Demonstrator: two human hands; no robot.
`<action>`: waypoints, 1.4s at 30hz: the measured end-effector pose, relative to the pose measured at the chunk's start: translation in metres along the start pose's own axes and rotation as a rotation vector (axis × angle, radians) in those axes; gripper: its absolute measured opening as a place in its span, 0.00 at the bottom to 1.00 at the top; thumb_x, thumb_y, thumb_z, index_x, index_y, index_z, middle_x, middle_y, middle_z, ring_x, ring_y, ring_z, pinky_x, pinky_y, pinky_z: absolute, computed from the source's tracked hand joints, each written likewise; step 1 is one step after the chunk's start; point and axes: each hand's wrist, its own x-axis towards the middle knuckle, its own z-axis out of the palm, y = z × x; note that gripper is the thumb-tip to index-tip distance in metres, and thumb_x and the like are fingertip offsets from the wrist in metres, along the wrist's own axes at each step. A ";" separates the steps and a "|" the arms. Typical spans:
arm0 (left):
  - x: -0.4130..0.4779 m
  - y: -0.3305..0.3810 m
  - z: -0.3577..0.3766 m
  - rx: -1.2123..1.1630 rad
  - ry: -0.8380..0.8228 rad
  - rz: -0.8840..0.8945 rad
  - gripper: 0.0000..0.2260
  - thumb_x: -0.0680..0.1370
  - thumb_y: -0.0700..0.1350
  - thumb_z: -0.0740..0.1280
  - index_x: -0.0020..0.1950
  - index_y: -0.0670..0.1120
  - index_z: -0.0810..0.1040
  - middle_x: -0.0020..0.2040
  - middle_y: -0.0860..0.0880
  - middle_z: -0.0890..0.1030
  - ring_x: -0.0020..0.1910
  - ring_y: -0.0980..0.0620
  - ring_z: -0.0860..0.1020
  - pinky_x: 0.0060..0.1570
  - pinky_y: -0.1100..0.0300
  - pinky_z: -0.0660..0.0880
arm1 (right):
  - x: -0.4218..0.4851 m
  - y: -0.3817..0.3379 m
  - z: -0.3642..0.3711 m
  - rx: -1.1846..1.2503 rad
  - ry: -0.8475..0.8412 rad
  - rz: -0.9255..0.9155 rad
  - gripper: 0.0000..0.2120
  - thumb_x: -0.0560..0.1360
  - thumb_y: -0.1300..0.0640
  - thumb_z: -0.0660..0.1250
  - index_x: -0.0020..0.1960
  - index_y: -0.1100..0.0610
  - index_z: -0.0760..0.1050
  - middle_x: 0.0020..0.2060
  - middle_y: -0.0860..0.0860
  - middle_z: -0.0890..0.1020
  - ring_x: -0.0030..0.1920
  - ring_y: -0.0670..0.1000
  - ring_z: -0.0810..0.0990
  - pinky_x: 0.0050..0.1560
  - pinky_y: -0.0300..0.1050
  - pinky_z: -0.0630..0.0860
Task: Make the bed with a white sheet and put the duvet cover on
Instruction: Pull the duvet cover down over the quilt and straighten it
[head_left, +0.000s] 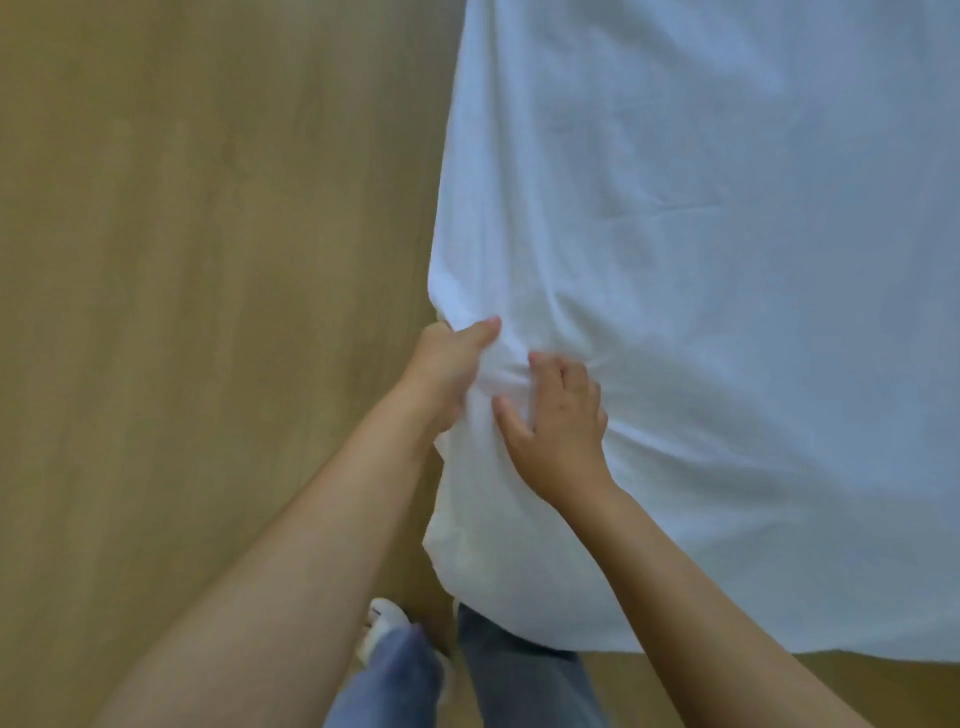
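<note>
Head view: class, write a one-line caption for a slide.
The left hand grips the white sheet, bunched near its corner, while the right hand rests on it beside a wooden floor.

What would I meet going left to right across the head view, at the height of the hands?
Light brown wooden floor → left hand → right hand → smooth white fabric sheet.

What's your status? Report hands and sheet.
Left hand grips white sheet at bed edge. Right hand open, pressing the bunched fabric. No obstruction seen.
</note>
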 end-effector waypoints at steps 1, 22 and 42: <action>0.000 0.009 -0.010 -0.079 -0.012 0.052 0.09 0.77 0.43 0.66 0.51 0.39 0.81 0.45 0.44 0.85 0.43 0.47 0.84 0.39 0.57 0.80 | 0.007 -0.010 -0.004 0.064 0.069 -0.009 0.28 0.75 0.42 0.58 0.72 0.52 0.60 0.67 0.51 0.63 0.66 0.53 0.60 0.64 0.51 0.58; 0.198 0.159 -0.025 0.595 -0.356 -0.283 0.11 0.79 0.51 0.60 0.59 0.48 0.72 0.56 0.48 0.74 0.53 0.49 0.73 0.56 0.52 0.67 | 0.184 -0.096 0.003 -0.131 0.057 0.391 0.32 0.76 0.42 0.60 0.76 0.51 0.54 0.76 0.52 0.53 0.75 0.54 0.49 0.72 0.56 0.49; 0.398 0.328 0.098 0.139 -0.132 -0.313 0.47 0.62 0.65 0.74 0.73 0.44 0.63 0.64 0.47 0.77 0.58 0.50 0.79 0.54 0.53 0.78 | 0.434 -0.122 -0.085 -0.082 0.129 0.195 0.40 0.71 0.43 0.67 0.76 0.53 0.54 0.74 0.60 0.55 0.73 0.61 0.53 0.69 0.65 0.53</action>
